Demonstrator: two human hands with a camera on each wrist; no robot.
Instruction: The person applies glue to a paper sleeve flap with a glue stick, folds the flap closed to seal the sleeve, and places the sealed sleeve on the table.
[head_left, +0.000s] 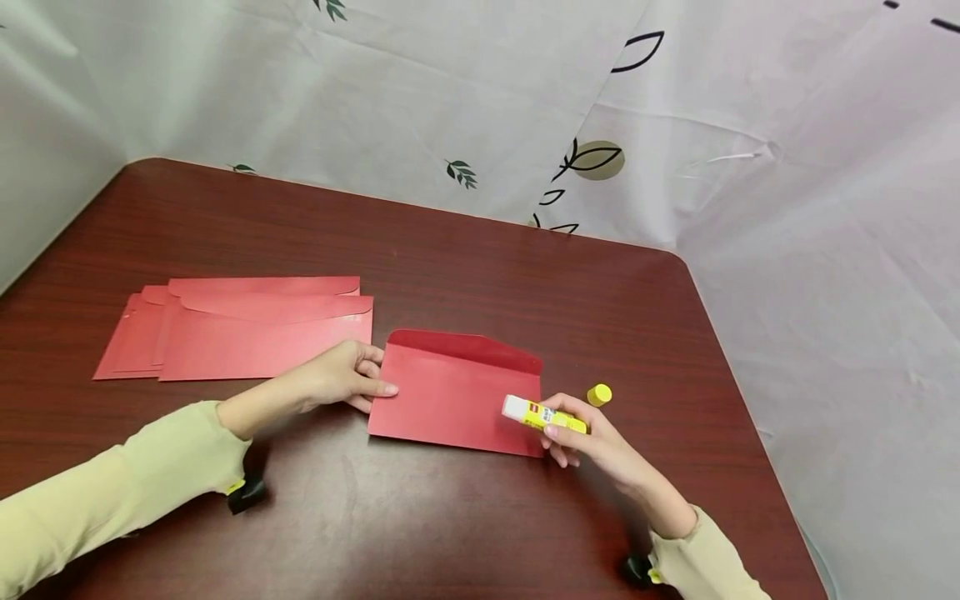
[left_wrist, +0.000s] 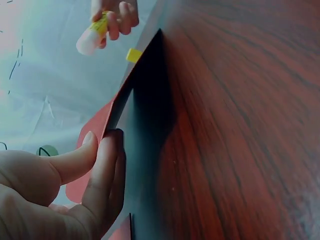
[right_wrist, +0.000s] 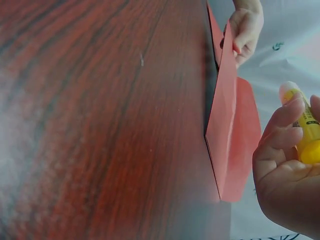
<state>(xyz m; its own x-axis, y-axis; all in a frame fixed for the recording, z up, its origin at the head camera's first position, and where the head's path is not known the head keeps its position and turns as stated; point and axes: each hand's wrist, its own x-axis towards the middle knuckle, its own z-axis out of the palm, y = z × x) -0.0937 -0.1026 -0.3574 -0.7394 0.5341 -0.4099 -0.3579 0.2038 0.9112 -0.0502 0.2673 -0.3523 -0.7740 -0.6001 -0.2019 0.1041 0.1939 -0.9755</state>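
A red envelope (head_left: 450, 396), its flap (head_left: 465, 348) folded open along the far edge, is tilted slightly above the table. My left hand (head_left: 347, 377) pinches its left end, thumb on top and fingers underneath, as the left wrist view shows. In my right hand (head_left: 581, 433) is an uncapped yellow glue stick (head_left: 555, 417), gripped between thumb and fingers. Its white tip points left, over the right part of the envelope. The glue stick's yellow cap (head_left: 599, 395) rests on the table just beyond the right hand.
Several more red envelopes (head_left: 247, 337) lie overlapped at the left of the dark wooden table (head_left: 450, 517). A pale curtain (head_left: 375, 92) with leaf prints hangs behind the table and along its sides.
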